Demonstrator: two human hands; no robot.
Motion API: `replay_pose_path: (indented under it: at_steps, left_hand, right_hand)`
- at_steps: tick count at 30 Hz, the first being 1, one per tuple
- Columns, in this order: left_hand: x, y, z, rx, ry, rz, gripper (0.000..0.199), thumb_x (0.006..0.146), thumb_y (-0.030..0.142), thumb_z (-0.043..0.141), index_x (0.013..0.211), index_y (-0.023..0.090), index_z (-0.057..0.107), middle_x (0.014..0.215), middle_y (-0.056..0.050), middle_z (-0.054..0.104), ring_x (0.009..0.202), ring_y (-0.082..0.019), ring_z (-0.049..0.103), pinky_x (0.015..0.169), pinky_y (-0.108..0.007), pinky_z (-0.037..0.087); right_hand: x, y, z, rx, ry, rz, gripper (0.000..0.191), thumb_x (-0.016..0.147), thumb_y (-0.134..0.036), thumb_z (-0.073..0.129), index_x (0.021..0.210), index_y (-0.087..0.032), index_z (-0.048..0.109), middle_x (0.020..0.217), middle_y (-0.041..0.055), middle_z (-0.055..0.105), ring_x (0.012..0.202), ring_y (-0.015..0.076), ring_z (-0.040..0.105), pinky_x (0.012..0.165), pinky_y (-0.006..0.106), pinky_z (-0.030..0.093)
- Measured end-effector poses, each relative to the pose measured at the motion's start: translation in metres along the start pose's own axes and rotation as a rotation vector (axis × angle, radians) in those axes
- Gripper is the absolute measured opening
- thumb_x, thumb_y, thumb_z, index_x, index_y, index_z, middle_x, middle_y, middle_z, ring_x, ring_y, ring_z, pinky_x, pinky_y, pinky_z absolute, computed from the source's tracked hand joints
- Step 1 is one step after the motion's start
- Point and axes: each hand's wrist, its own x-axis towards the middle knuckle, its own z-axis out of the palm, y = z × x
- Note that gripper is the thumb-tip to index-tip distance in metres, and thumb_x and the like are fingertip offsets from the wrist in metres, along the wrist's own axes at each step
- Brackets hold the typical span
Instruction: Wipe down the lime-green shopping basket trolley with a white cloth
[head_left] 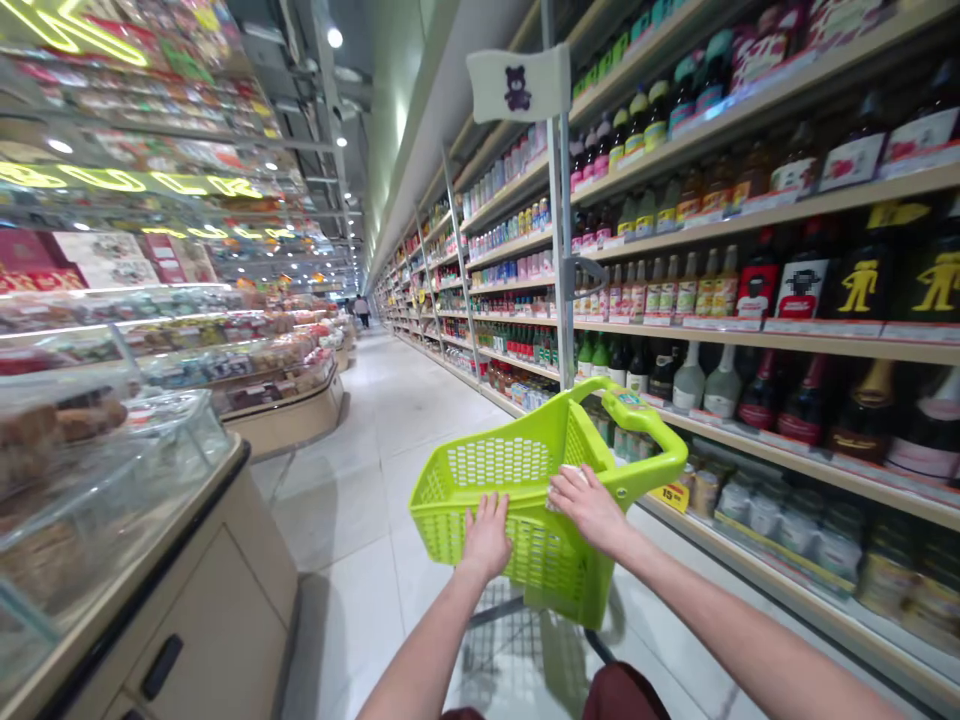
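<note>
A lime-green perforated plastic shopping cart stands at the person's one o'clock. The left hand's grip clasps its near rim. The right hand's grip bends over that rim too, clutching a small white crumpled wad. Bottle-filled pale shelves line two o'clock; a beige glass-topped display cabinet stands at ten.

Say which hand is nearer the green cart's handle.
Right. The right hand rests on the cart's rim, close to the handle; the left hand rests farther along that rim.
</note>
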Motion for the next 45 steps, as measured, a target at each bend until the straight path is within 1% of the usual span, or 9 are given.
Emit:
replay_pose_path:
  at_steps: [8, 11, 17, 19, 25, 28, 33, 41, 45]
  left_hand:
    - [-0.007, 0.008, -0.002, 0.022, -0.003, 0.025, 0.073, 0.064, 0.018, 0.043, 0.134, 0.023, 0.023, 0.142, -0.004, 0.026, 0.13, -0.021, 0.02, 0.105, -0.049, 0.015]
    - [-0.009, 0.016, -0.001, 0.02, -0.024, 0.011, 0.073, 0.065, 0.018, 0.043, 0.135, 0.021, 0.021, 0.143, -0.005, 0.022, 0.132, -0.022, 0.016, 0.104, -0.048, 0.017]
    - [-0.013, 0.023, -0.005, 0.03, -0.07, -0.034, 0.072, 0.068, 0.021, 0.044, 0.136, 0.021, 0.018, 0.145, -0.007, 0.017, 0.132, -0.024, 0.012, 0.102, -0.053, 0.019]
    - [-0.013, 0.023, -0.004, 0.041, -0.066, -0.029, 0.071, 0.069, 0.021, 0.044, 0.135, 0.021, 0.018, 0.145, -0.007, 0.017, 0.132, -0.024, 0.013, 0.102, -0.053, 0.019]
    - [-0.012, 0.027, 0.006, 0.043, 0.005, -0.04, 0.068, 0.072, 0.023, 0.044, 0.135, 0.019, 0.019, 0.144, -0.01, 0.017, 0.132, -0.027, 0.011, 0.101, -0.052, 0.02]
    - [-0.012, 0.028, 0.011, 0.025, 0.035, -0.031, 0.067, 0.073, 0.025, 0.043, 0.135, 0.017, 0.019, 0.144, -0.011, 0.018, 0.132, -0.028, 0.011, 0.102, -0.051, 0.021]
    - [-0.016, 0.025, 0.008, 0.01, 0.051, 0.006, 0.064, 0.074, 0.027, 0.041, 0.135, 0.02, 0.021, 0.143, -0.008, 0.021, 0.132, -0.026, 0.014, 0.1, -0.053, 0.022]
    - [-0.021, 0.026, 0.005, -0.035, 0.068, 0.008, 0.064, 0.073, 0.027, 0.043, 0.134, 0.02, 0.023, 0.143, -0.007, 0.023, 0.131, -0.027, 0.015, 0.101, -0.053, 0.02]
    - [-0.022, 0.03, 0.007, -0.061, 0.086, 0.008, 0.063, 0.074, 0.027, 0.043, 0.133, 0.019, 0.025, 0.142, -0.008, 0.024, 0.131, -0.028, 0.016, 0.101, -0.053, 0.02]
  right_hand:
    - [-0.05, 0.109, -0.066, -0.193, 0.166, 0.464, 0.032, 0.075, -0.008, 0.044, 0.099, -0.02, 0.061, 0.112, 0.0096, 0.057, 0.103, 0.0256, 0.048, 0.085, 0.042, 0.034]
    - [-0.044, 0.092, -0.052, -0.121, 0.201, 0.443, 0.036, 0.074, -0.008, 0.042, 0.105, -0.017, 0.059, 0.111, 0.011, 0.057, 0.102, 0.0243, 0.048, 0.084, 0.039, 0.036]
    - [-0.022, 0.023, -0.015, 0.091, 0.119, 0.145, 0.034, 0.079, -0.008, 0.041, 0.108, -0.018, 0.055, 0.115, 0.0076, 0.056, 0.111, 0.0226, 0.042, 0.092, 0.041, 0.032]
    - [-0.027, 0.034, -0.023, 0.069, 0.117, 0.13, 0.03, 0.08, -0.009, 0.041, 0.103, -0.019, 0.057, 0.119, 0.007, 0.054, 0.114, 0.0232, 0.04, 0.094, 0.044, 0.029]
    - [-0.063, 0.098, -0.06, -0.12, 0.305, 0.468, 0.03, 0.078, -0.01, 0.045, 0.102, -0.023, 0.059, 0.126, 0.0097, 0.046, 0.117, 0.0257, 0.037, 0.092, 0.048, 0.03]
    - [-0.059, 0.071, -0.039, -0.072, 0.318, 0.333, 0.029, 0.081, -0.01, 0.044, 0.101, -0.024, 0.06, 0.122, 0.0085, 0.05, 0.116, 0.0225, 0.038, 0.092, 0.043, 0.033]
    - [-0.028, 0.005, 0.008, 0.056, 0.132, 0.102, 0.026, 0.084, -0.015, 0.046, 0.104, -0.025, 0.058, 0.122, 0.0081, 0.05, 0.119, 0.0218, 0.036, 0.095, 0.045, 0.03]
    - [-0.046, 0.049, -0.031, -0.043, 0.199, 0.416, 0.033, 0.08, -0.009, 0.045, 0.106, -0.025, 0.057, 0.131, 0.0081, 0.041, 0.125, 0.026, 0.025, 0.097, 0.053, 0.019]
    - [-0.046, 0.034, -0.023, -0.021, 0.183, 0.413, 0.038, 0.079, -0.008, 0.043, 0.111, -0.024, 0.054, 0.131, 0.0091, 0.039, 0.125, 0.026, 0.025, 0.098, 0.05, 0.022]
